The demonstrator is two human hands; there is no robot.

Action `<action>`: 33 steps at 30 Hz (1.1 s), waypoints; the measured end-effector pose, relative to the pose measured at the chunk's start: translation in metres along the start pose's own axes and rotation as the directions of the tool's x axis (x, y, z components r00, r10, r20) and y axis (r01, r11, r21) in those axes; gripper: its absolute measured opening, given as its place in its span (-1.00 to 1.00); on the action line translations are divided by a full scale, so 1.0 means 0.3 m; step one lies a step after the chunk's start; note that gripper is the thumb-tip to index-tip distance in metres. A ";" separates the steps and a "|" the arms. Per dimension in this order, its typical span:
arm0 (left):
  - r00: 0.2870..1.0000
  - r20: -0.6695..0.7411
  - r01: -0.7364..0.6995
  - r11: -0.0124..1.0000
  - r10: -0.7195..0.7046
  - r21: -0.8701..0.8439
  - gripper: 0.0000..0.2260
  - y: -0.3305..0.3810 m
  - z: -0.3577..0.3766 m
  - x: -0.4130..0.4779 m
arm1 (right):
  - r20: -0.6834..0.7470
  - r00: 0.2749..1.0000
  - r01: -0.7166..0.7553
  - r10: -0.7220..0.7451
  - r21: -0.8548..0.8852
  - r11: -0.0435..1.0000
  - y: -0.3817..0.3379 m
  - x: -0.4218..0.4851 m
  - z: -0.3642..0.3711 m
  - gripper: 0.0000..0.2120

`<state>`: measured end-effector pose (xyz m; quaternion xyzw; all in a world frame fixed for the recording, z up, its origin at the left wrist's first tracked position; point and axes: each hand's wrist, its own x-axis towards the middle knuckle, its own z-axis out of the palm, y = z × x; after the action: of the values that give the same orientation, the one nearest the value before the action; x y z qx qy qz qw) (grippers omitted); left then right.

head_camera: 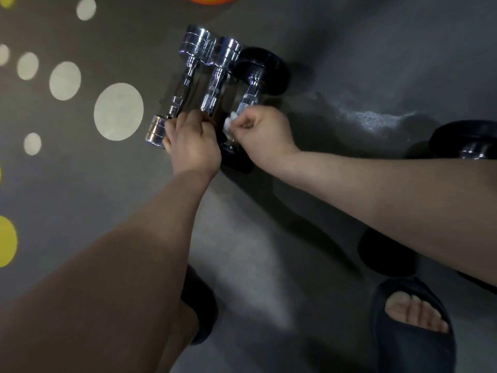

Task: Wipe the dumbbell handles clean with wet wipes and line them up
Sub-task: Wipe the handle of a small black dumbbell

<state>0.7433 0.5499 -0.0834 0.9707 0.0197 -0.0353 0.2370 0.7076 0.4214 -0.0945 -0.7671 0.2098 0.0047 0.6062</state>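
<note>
dark grey floor (349, 63), 12 o'clock: leftmost shiny chrome dumbbell (185, 84), middle chrome dumbbell (219, 74), black-headed chrome-handled dumbbell (254, 87), side by side | left hand (192, 141) curled round the middle one's near end (head hidden) | right hand (265, 135) fisted on crumpled white wet wipe (228, 125) at the black-headed one's handle | 3 o'clock: second black dumbbell (465, 144) | 5 o'clock: black slide sandal (411, 345) | 9 o'clock: pale round floor dots (118, 111)

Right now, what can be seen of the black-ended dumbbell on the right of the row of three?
The black-ended dumbbell lies on the grey floor, rightmost of three set side by side, close against a chrome dumbbell. Its heads are round, matte black and rubber-like; the handle is shiny metal with a knurled band. The far head shows whole; the near head is partly hidden. The right hand holds a white wipe on the handle's near end.
</note>
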 end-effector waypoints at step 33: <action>0.813 0.554 0.221 0.784 0.180 -0.580 -0.77 0.565 -0.112 -0.571 | 0.160 0.977 -0.167 0.139 0.176 0.970 -0.085 -0.471 -0.845 -0.84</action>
<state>0.5839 0.4113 0.0375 0.7786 -0.0320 -0.3245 0.5361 0.5245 0.2344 0.0332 -0.6853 0.2227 0.0880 0.6878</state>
